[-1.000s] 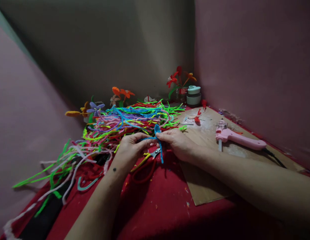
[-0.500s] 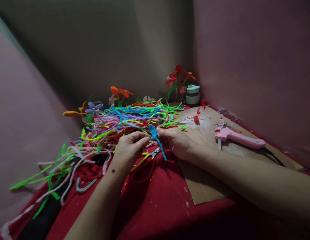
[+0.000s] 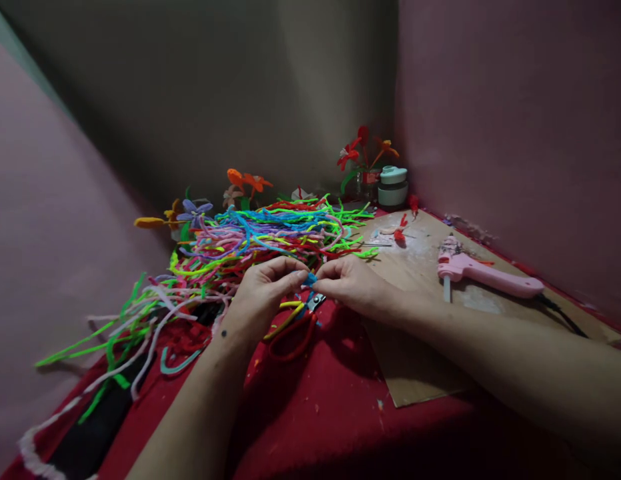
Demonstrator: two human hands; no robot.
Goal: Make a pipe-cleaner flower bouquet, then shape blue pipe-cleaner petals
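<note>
My left hand (image 3: 260, 293) and my right hand (image 3: 350, 285) meet fingertip to fingertip over the red cloth. Between them they pinch a short blue pipe cleaner (image 3: 310, 279), of which only a small bit shows. Just below the fingers lie red-and-yellow-handled scissors (image 3: 295, 320). Behind the hands spreads a big heap of coloured pipe cleaners (image 3: 250, 240).
A cardboard sheet (image 3: 420, 267) lies at the right with a pink glue gun (image 3: 485, 273) on it. Pipe-cleaner flowers (image 3: 363, 150) and a small lidded jar (image 3: 393, 185) stand in the far corner. More flowers (image 3: 190, 212) sit behind the heap. Walls close in on three sides.
The blue pipe cleaner's hanging tail and raised loop have gone from sight; now only a small bit shows between the fingertips. Both hands stay nearly in place.
</note>
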